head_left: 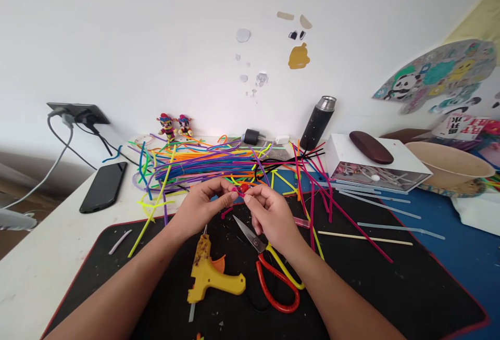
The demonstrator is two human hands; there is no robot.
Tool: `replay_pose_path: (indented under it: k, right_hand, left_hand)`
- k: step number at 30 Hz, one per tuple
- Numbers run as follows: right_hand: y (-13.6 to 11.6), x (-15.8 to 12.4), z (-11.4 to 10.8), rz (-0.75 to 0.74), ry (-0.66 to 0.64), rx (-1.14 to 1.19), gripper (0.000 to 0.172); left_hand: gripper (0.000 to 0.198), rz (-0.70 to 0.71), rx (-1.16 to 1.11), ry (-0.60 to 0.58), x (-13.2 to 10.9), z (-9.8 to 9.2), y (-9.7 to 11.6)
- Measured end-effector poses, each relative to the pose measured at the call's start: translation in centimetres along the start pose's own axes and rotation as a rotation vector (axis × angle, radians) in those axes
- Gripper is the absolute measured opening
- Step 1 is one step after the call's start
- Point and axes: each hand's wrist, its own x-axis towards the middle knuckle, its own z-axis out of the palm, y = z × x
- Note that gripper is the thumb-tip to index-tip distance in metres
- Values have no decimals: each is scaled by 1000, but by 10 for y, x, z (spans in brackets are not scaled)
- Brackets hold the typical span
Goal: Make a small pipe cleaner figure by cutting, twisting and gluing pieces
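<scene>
My left hand (211, 202) and my right hand (269, 210) meet over the upper part of the black mat. Between their pinched fingertips is a small piece of pink and red pipe cleaner (244, 189), partly hidden by the fingers. Under my right hand lie scissors (255, 243) with one red and one yellow handle, blades toward the upper left. A yellow hot glue gun (209, 272) with an orange trigger rests between my forearms. A short pink pipe cleaner piece (226, 212) lies just below the fingertips.
Behind my hands spreads a pile of colourful pipe cleaners (195, 160). A black thermos (318, 124) and a white box (336, 152) stand at the back right. Glue sticks (398, 228) and a wooden stick (365, 238) lie right. A phone (103, 186) lies left; two small figures (167, 126) stand behind.
</scene>
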Motion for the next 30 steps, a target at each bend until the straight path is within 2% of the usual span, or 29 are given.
replay_pose_path:
  k: [8, 16, 26, 30]
  right_hand:
    - [-1, 1, 0, 7, 12, 17, 37]
    - [3, 0, 0, -14, 7, 10, 31]
    - [0, 0, 2, -11, 38, 23, 32]
    - [-3, -1, 3, -8, 41, 22, 34]
  left_hand:
    - [38, -24, -127, 68, 2, 3, 5]
    - [38, -35, -72, 55, 0, 8, 6]
    - [33, -37, -47, 16, -2, 9, 4]
    - [35, -29, -63, 45, -2, 10, 5]
